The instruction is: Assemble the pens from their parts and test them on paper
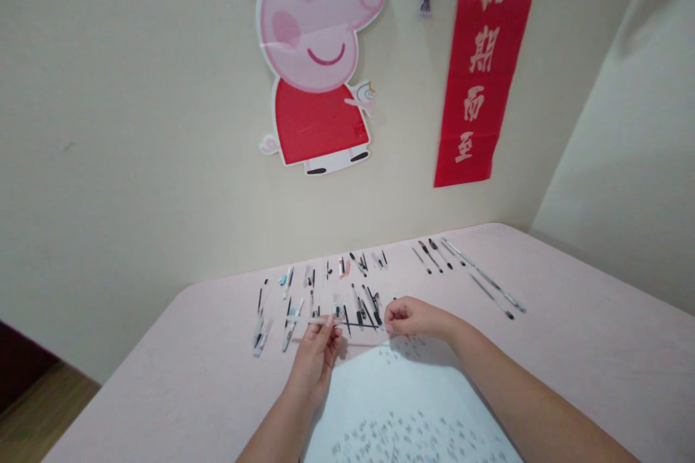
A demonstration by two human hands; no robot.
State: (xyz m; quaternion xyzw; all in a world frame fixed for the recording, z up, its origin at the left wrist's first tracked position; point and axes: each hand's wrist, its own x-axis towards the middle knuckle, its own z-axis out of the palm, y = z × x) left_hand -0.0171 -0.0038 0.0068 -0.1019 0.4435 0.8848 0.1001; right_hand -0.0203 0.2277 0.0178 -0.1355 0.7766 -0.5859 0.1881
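Observation:
My left hand [318,354] pinches a clear pen barrel [302,319], held level just above the table. From the barrel's right end a thin dark pen refill [361,325] reaches across to my right hand [410,317]. The fingers of that hand are curled closed at the refill's far end; its very tip is hidden or blurred there. Under both forearms lies a white sheet [402,391] with many small dark marks. Just beyond my hands, pen parts [363,304] lie in small groups, with caps, refills and barrels among them.
A pink table [586,347] meets the wall at the back. Several long pens or refills [483,275] lie at the back right. More pen parts [263,333] are at the left. A cartoon pig cutout [320,119] and a red banner [472,87] hang on the wall.

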